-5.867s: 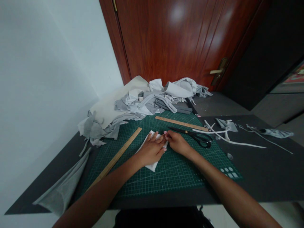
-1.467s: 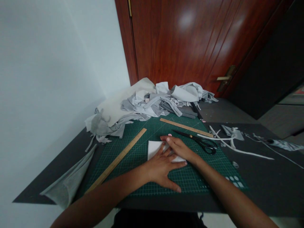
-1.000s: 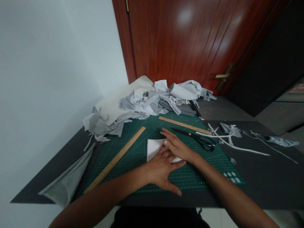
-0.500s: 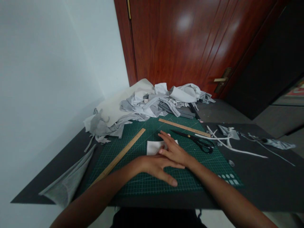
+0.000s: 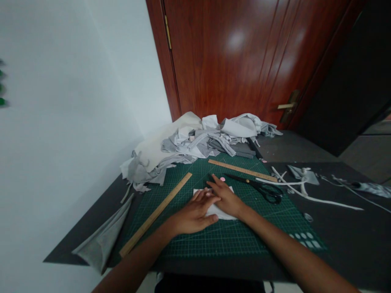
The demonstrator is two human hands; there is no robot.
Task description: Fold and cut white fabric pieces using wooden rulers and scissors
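A small folded white fabric piece [image 5: 218, 212] lies on the green cutting mat [image 5: 232, 240]. My left hand [image 5: 191, 213] rests flat on its near left part, fingers spread. My right hand [image 5: 225, 196] lies flat over its far right part, fingers pointing up and left, partly crossing my left fingertips. Most of the fabric is hidden under both hands. Black scissors [image 5: 259, 188] lie on the mat just right of my right hand.
Two wooden rulers sit on the mat: a long ruler [image 5: 156, 213] at left, a shorter ruler [image 5: 242, 169] at the back. A heap of grey and white cloth [image 5: 195, 140] fills the back. White strips [image 5: 305, 191] lie at right, a grey scrap [image 5: 102, 242] at near left.
Both hands have slid over the white fabric, the left from the near side onto the piece, the right staying on top. The camera has tilted, shifting the scene lower and right.
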